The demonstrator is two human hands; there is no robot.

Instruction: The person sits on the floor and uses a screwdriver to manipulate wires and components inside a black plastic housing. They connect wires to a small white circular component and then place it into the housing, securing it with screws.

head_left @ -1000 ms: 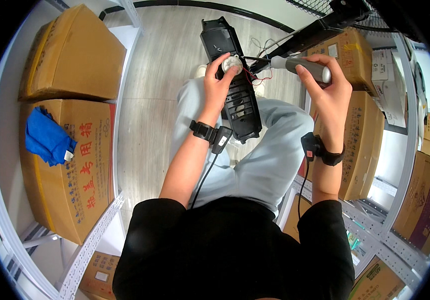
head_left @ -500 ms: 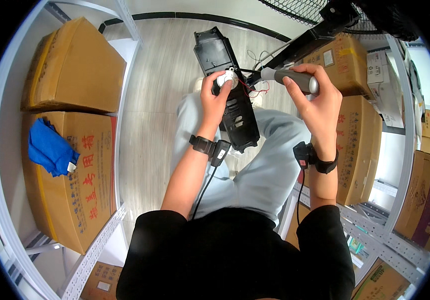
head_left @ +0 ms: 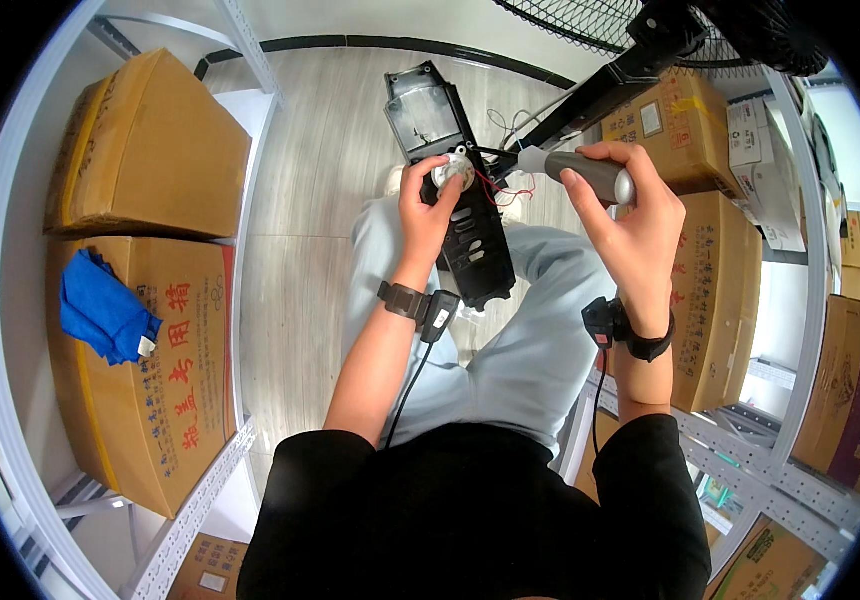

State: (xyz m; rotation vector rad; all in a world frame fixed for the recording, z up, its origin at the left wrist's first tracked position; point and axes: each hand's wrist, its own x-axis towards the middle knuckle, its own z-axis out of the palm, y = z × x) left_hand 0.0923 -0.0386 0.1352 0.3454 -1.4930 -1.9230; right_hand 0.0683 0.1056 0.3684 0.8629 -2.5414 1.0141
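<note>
My left hand (head_left: pixel 424 212) is closed on a small round white motor (head_left: pixel 453 174), thumb and fingers at its sides. The motor lies against a long black plastic housing (head_left: pixel 478 262) that slants between my knees, and thin red wires (head_left: pixel 510 190) trail off its right side. In my right hand (head_left: pixel 645 215) is a screwdriver (head_left: pixel 590 178) with a grey handle, pinched between thumb and fingers. Its dark shaft points left at the motor's upper edge; whether the tip touches a screw is too small to tell.
A black fan stand (head_left: pixel 590 100) with a wire guard (head_left: pixel 575 22) leans in from the upper right. Metal shelves flank me, with large cardboard boxes (head_left: pixel 155 150) on the left, a blue cloth (head_left: pixel 105 305) on one, and more boxes (head_left: pixel 715 300) on the right.
The butt end of the screwdriver handle has dropped slightly toward me, with its shaft still at the motor. My left hand keeps its hold, and the housing's upper part catches more light.
</note>
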